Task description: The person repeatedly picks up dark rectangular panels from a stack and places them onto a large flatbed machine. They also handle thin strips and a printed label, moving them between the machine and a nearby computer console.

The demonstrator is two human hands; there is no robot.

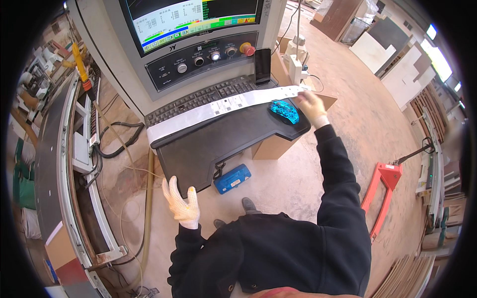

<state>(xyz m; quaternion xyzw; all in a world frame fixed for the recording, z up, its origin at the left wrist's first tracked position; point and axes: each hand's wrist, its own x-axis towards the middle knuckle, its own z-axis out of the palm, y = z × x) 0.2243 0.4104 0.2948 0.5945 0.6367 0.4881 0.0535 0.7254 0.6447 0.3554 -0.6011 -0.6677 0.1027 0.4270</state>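
Note:
A long white strip of printed labels (pixel 198 114) stretches across the black keyboard (pixel 208 95) and the dark control desk (pixel 194 144). My right hand (pixel 312 108), in a cream knitted glove, has its fingers closed on the strip's right end. Just left of that hand sits a mouse (pixel 284 112) with a bright blue pattern. My left hand (pixel 183 204), gloved the same way, is at the desk's near left corner. Its fingers are stretched and spread, and nothing is in them.
Behind the keyboard rise a panel of knobs with a red emergency stop button (pixel 247 48) and a screen (pixel 194 20). A phone (pixel 262 66) leans there. Below lies a blue case (pixel 232 179). Hoses and a machine rail (pixel 82 198) run left; a red pallet jack (pixel 382 188) stands right.

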